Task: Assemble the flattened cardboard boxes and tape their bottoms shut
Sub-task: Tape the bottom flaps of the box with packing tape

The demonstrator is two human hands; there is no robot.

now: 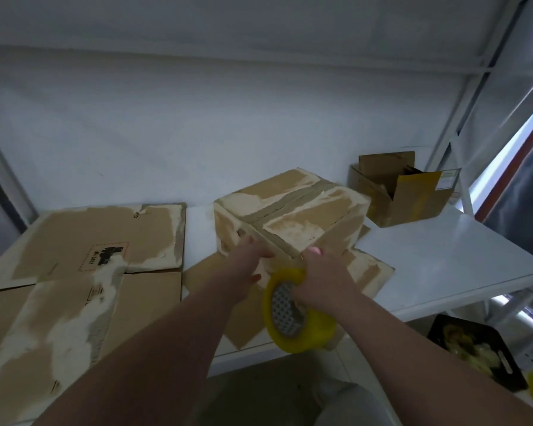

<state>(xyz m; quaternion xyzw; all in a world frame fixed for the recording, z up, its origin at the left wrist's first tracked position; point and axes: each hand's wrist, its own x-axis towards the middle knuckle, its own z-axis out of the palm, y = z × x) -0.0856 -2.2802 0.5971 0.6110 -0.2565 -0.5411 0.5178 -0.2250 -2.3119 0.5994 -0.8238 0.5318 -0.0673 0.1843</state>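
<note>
An assembled cardboard box (293, 210) stands bottom-up on the white shelf (428, 259), a strip of tape running along its middle seam. My left hand (246, 265) lies with straight fingers against the box's near face. My right hand (320, 278) grips a roll of yellow tape (296, 315) at the box's near top corner, thumb pressed on the edge. Flattened boxes (83, 265) lie stacked on the left of the shelf, one printed with a black label.
Another flattened sheet (366, 275) lies under the assembled box. An open cardboard box (403, 192) sits at the back right by the shelf's metal post. A black crate (477, 348) with yellowish items sits below on the right.
</note>
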